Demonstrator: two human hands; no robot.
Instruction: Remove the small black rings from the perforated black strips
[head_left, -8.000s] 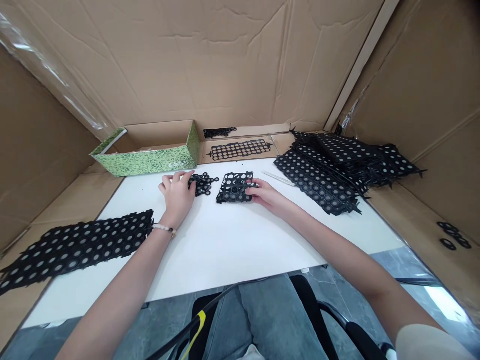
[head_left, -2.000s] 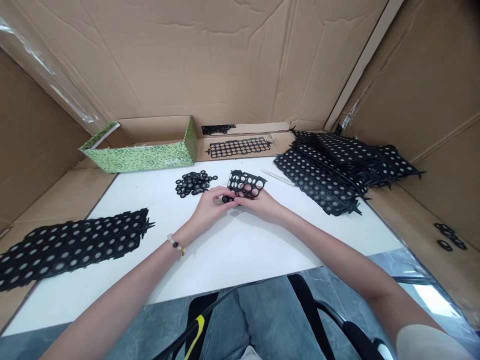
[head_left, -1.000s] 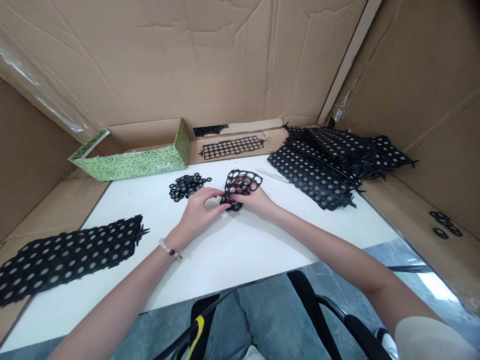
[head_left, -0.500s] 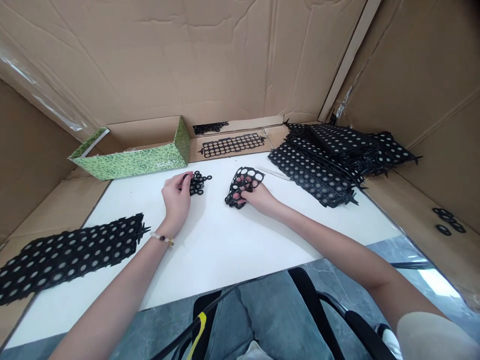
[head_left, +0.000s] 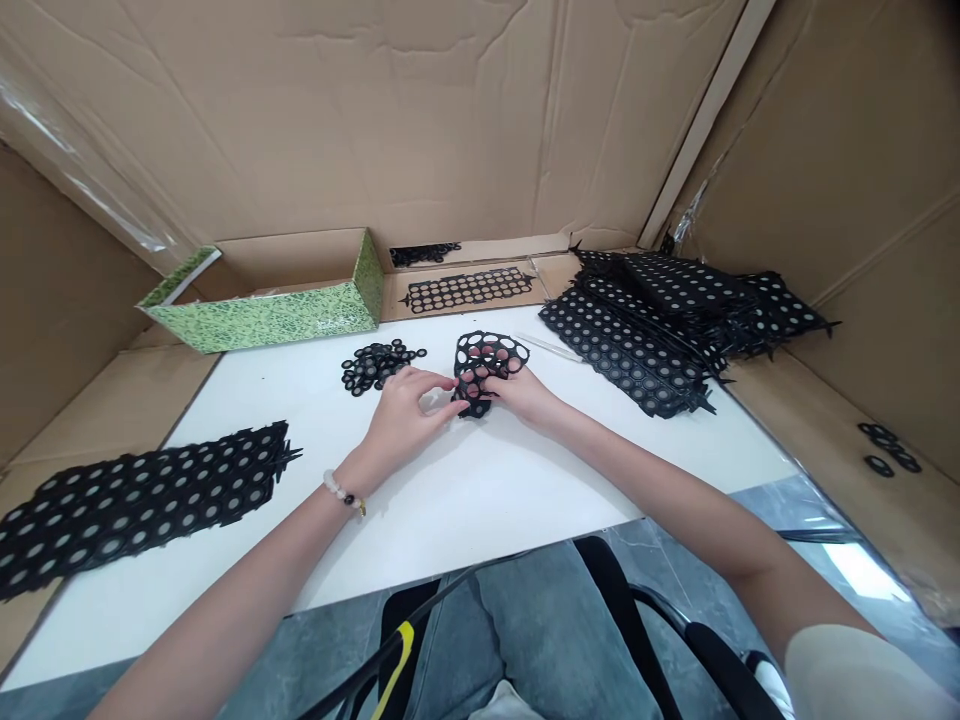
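My right hand (head_left: 525,393) is closed around a crumpled black sheet full of round holes (head_left: 491,352), and its fingers show through the holes. At the sheet's left edge is my left hand (head_left: 409,415), thumb and forefinger closing on the edge in a pinch. Just behind the left hand, a loose pile of small black rings (head_left: 373,368) lies on the white table (head_left: 450,500). A flat black sheet with rings still in it (head_left: 150,500) rests at the table's left.
At the back left stands an open green-patterned box (head_left: 262,318). A punched-out sheet (head_left: 469,290) lies behind the table on cardboard. To the right is a heap of black dotted sheets (head_left: 645,320), with several loose rings (head_left: 889,448) farther right. Cardboard walls (head_left: 450,120) surround the table.
My left hand has moved right from the ring pile to the holed sheet's edge, leaving the pile in fuller view. My right hand keeps its hold in nearly the same place.
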